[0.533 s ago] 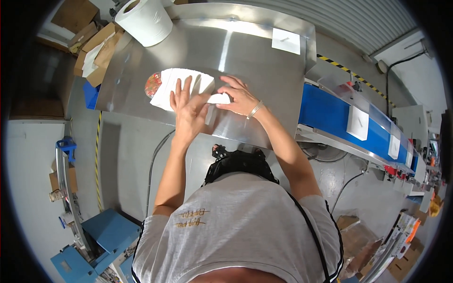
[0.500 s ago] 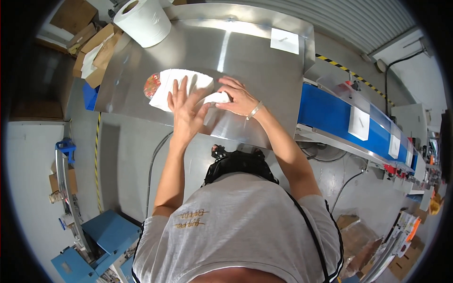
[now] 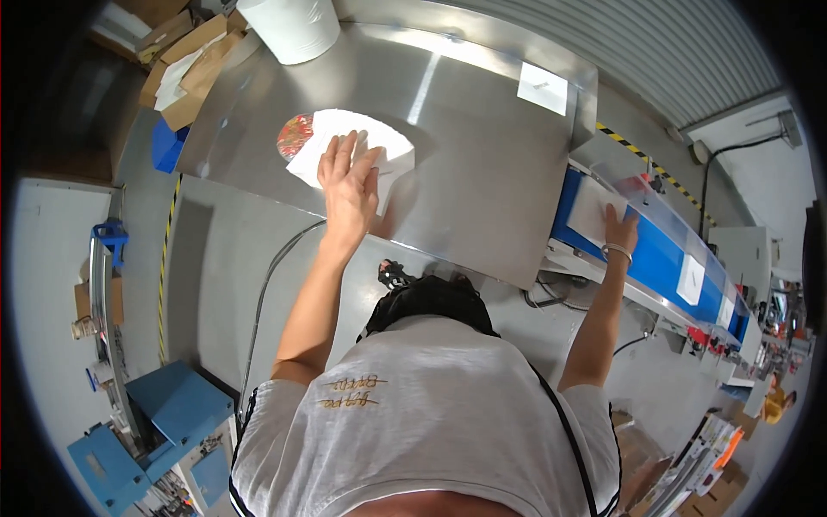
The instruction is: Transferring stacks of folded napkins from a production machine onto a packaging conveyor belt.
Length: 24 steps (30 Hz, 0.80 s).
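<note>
A loose stack of white paper-like sheets (image 3: pixel 392 151) lies on the steel table, a red patterned rounded piece (image 3: pixel 295 136) showing from under its left end. My left hand (image 3: pixel 349 185) rests on the stack, fingers stretched out and lying over the top sheet. Off to the right, my right hand (image 3: pixel 620 228) grips the right edge of a flat white sheet (image 3: pixel 590 207) over the near end of the blue conveyor belt (image 3: pixel 659 250). The thumb of that hand is hard to make out.
A large white roll (image 3: pixel 297 30) stands at the table's back left, near an open cardboard box (image 3: pixel 185 77). One white sheet (image 3: pixel 543 88) lies at the table's back right corner. Further white pieces (image 3: pixel 690 279) sit along the belt, beside a clear guard (image 3: pixel 668 215).
My right hand has gone from the stack to the conveyor at the right, taking a white sheet with it. My left hand stays on the stack. White pieces on the belt have moved along.
</note>
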Motion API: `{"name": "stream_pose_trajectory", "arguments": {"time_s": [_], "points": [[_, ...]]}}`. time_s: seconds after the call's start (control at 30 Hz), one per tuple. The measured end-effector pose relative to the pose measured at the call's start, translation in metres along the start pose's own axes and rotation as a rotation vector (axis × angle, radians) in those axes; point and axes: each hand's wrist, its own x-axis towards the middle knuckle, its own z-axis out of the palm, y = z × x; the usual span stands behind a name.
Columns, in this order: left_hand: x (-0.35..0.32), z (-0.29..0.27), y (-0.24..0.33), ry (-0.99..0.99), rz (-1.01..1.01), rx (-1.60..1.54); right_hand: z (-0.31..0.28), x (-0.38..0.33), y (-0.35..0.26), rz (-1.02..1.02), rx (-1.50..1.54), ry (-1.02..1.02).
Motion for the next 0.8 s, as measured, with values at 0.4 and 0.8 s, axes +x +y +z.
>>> {"name": "stream_pose_trajectory", "arguments": {"time_s": [0.4, 0.8], "points": [[0.005, -0.011, 0.0, -0.176, 0.068, -0.081, 0.066, -0.131, -0.247, -1.102, 0.609, -0.635], [0.006, -0.011, -0.02, -0.024, -0.01, 0.031, 0.054, -0.031, -0.064, -0.2, 0.617, -0.304]]}}
